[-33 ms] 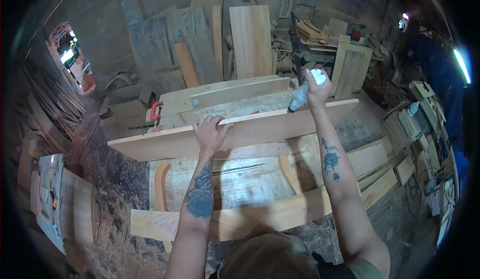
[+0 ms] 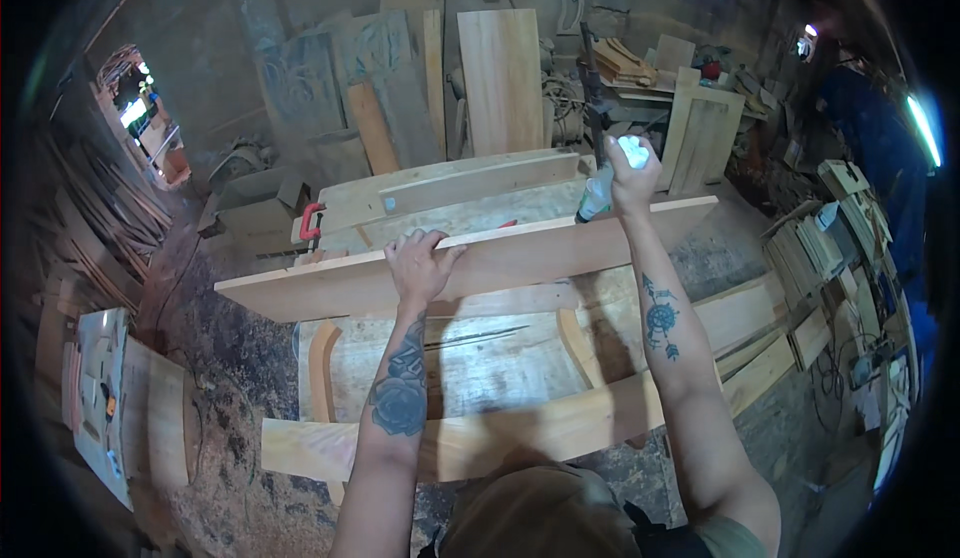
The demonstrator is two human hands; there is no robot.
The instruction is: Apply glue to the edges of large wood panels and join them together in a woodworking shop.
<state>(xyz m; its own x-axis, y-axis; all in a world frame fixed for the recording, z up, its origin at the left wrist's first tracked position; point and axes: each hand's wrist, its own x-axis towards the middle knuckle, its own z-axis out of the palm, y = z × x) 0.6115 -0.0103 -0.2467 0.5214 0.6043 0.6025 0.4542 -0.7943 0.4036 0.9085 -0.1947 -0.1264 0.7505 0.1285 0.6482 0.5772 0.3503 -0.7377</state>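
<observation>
My left hand (image 2: 422, 263) is curled over the top edge of the long plank (image 2: 560, 253), which stands on edge across the workbench (image 2: 470, 358). My right hand (image 2: 632, 173) is wrapped tight around a squeeze bottle (image 2: 600, 193), nozzle tipped down at that same edge, near the plank's right end. I judge the board stiff and fairly heavy, prone to tipping flat, so grip it mid-length along the top. The bottle looks light, soft and slippery if glue smears it

Long pale plank (image 2: 520, 258) on edge across bench; white glue bottle (image 2: 600, 190) tipped nozzle-down at top edge.
</observation>
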